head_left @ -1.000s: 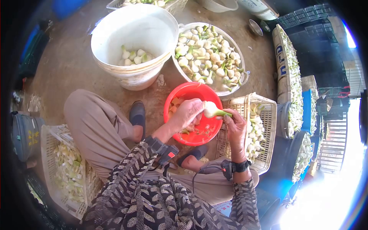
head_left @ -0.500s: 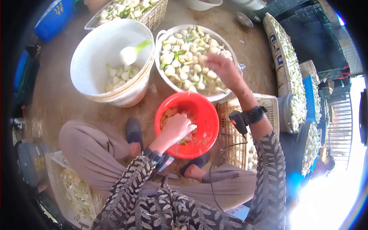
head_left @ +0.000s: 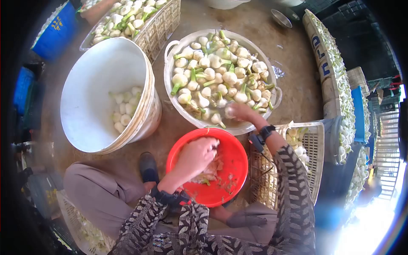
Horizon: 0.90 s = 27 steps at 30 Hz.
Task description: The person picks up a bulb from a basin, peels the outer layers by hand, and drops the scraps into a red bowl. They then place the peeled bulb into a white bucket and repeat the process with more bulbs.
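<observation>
Head view: left hand (head_left: pixel 197 156) over red basin (head_left: pixel 236 170) at six o'clock, fingers curled, can't tell if gripping. Right hand (head_left: pixel 242 112) at two, fingertips at white bulb (head_left: pixel 230 111), grip unclear, inside wide tub (head_left: pixel 173 101), twelve o'clock. Bucket (head_left: pixel 87 91) at ten.

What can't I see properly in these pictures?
Head view: part inside the red bowl, behind the left hand.
Head view: whether the right hand grips the bulb; the fingers are blurred.
Head view: the rest of the pale bowl, cut off by the top edge.
Head view: the yellow writing, too small.
</observation>
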Motion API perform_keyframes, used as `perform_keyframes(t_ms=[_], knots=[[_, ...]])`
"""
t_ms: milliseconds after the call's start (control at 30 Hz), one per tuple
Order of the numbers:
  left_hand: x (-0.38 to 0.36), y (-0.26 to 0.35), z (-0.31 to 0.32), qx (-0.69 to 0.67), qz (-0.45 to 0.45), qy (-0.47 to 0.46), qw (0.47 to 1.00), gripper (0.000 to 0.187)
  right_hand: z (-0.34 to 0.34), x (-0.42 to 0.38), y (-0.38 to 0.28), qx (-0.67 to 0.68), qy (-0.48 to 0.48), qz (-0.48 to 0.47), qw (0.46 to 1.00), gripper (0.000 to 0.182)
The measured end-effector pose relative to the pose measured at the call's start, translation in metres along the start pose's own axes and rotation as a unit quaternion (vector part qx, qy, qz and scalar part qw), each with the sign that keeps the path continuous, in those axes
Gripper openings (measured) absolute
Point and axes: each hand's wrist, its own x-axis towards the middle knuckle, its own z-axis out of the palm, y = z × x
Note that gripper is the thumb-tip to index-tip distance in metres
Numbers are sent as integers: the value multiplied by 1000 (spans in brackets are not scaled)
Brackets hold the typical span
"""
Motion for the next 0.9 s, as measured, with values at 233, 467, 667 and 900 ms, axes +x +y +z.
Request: perform_keyframes(t_ms=[233, 467, 667, 900], knots=[[25, 30, 29, -536, -160, 151, 815, 36, -18, -131, -117, 320, 84, -35, 943, 30], [-40, 23, 28, -558, -111, 35, 822, 28, 20, -206, -178, 61, 249, -124, 959, 16], [-78, 38, 20, -459, -106, 21, 882, 32, 33, -238, -210, -181, 311, -155, 920, 9], [-104, 43, 21, -469, -77, -29, 879, 27, 58, -257, -215, -158, 305, -103, 934, 8]])
